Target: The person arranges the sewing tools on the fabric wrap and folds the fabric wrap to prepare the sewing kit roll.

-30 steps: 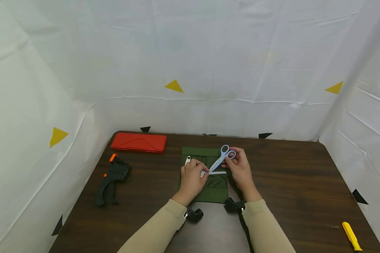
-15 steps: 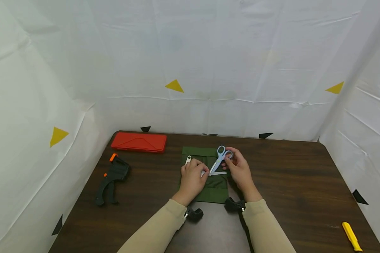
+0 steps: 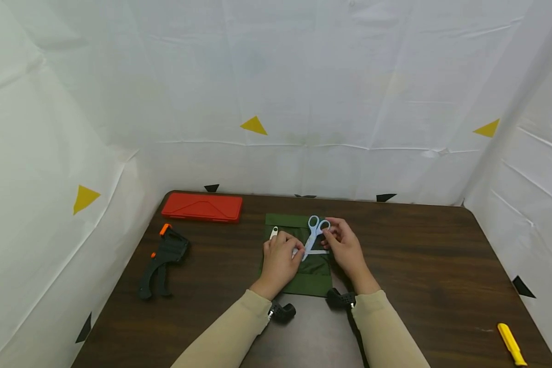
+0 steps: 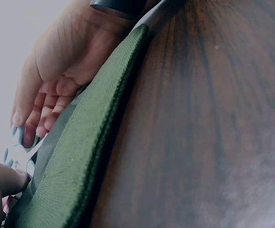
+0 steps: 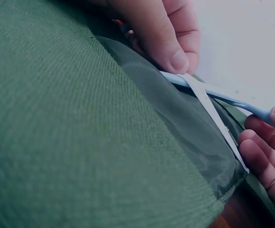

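While the left hand (image 3: 278, 258) pinches a white strap (image 5: 216, 115), blue scissors (image 3: 311, 239) reach beneath; the right hand (image 3: 348, 251) pinches them.

Brown table (image 3: 423, 245) under my left hand (image 3: 278, 261) and right hand (image 3: 347, 251), creased white back wall (image 3: 313, 71) beyond them, yellow triangles (image 3: 255, 125) and black patches (image 3: 385, 197) on it, white side walls (image 3: 32, 128) flanking them

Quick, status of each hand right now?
Left hand: closed, pinching the white strap.
Right hand: closed, holding the scissors by the handle.
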`<state>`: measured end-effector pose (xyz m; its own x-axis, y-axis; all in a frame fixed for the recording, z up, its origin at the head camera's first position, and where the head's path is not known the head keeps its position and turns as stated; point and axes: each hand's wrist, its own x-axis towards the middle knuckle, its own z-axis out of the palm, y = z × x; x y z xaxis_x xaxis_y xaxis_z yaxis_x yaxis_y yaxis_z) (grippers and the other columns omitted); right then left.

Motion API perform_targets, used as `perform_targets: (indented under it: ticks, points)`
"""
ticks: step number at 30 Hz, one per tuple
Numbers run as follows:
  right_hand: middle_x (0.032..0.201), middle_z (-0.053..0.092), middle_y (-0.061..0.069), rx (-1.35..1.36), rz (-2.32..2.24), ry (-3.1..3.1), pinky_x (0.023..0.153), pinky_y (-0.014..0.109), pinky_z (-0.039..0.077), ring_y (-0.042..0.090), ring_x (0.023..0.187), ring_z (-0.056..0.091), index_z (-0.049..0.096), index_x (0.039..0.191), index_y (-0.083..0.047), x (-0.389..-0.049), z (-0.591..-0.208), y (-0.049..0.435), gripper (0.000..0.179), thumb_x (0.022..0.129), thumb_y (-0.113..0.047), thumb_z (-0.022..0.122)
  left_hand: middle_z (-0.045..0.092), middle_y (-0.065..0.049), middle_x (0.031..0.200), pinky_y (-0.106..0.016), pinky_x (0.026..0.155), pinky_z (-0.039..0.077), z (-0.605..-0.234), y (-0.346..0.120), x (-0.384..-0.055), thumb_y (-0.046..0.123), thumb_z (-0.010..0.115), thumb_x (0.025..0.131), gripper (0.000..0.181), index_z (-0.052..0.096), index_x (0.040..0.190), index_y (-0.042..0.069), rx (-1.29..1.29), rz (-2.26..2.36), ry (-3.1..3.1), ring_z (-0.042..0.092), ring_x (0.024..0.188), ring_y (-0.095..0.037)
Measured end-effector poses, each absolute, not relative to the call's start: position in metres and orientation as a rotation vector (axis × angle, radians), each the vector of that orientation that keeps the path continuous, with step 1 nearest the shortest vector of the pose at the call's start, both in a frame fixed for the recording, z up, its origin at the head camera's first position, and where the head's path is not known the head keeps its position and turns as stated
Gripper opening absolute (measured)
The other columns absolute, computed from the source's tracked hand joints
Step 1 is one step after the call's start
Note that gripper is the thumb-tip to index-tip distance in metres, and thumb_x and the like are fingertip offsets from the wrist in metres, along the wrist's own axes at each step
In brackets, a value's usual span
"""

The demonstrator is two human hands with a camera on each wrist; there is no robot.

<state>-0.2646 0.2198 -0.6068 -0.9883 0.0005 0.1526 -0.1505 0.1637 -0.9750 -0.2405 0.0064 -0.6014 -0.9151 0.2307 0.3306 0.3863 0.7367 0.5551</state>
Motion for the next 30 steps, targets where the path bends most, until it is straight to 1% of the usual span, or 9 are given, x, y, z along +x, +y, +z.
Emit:
perform_targets:
  ticks: [5,9,16,24,30]
  points:
    - [0.106,0.073,0.021,0.179,1.787,-2.441,0.077,0.022,0.062,0.019,0.084,0.071,0.066,0.144,-0.007,-0.2637,-0.608,0.2204,0.037,0.108,-0.012,0.07,0.064,-0.003,0.114,-0.054,0.106,0.039,-0.6026,0.0066,-0.241,0.026,0.079,0.101,0.006,0.079,0.097,0.021,-0.487,-0.924,-2.714,0.056,0.105,-0.024]
    - [0.104,0.074,0.014,0.188,1.683,-2.515,0.077,0.02,0.06,0.014,0.084,0.07,0.071,0.141,-0.011,-0.2625,-0.6071,0.219,0.035,0.106,-0.016,0.073,0.064,-0.001,0.113,-0.053,0.105,0.04,-0.6053,0.0065,-0.2419,0.027,0.078,0.102,0.007,0.078,0.097,0.023,-0.487,-0.897,-2.718,0.056,0.104,-0.022]
    - [0.101,0.076,0.01,0.252,1.535,-2.57,0.072,0.023,0.052,0.014,0.081,0.063,0.072,0.141,-0.008,-0.2616,-0.6032,0.2165,0.036,0.105,-0.015,0.075,0.064,-0.001,0.116,-0.052,0.109,0.038,-0.6069,0.0055,-0.2437,0.031,0.074,0.105,0.011,0.078,0.099,0.023,-0.485,-0.911,-2.742,0.056,0.107,-0.024]
    - [0.109,0.075,0.008,0.259,1.463,-2.626,0.081,0.025,0.053,0.017,0.094,0.064,0.073,0.142,-0.011,-0.2613,-0.6017,0.2159,0.037,0.105,-0.015,0.075,0.064,-0.001,0.115,-0.052,0.107,0.038,-0.6073,0.0053,-0.2434,0.03,0.075,0.104,0.009,0.078,0.099,0.023,-0.484,-0.916,-2.741,0.056,0.105,-0.023]
    - [0.112,0.07,0.007,0.272,1.428,-2.645,0.083,0.027,0.053,0.019,0.096,0.064,0.071,0.143,-0.011,-0.2616,-0.6025,0.2157,0.038,0.106,-0.014,0.074,0.063,-0.001,0.116,-0.051,0.107,0.038,-0.6058,0.005,-0.243,0.029,0.076,0.104,0.008,0.078,0.1,0.023,-0.493,-0.94,-2.75,0.055,0.105,-0.023]
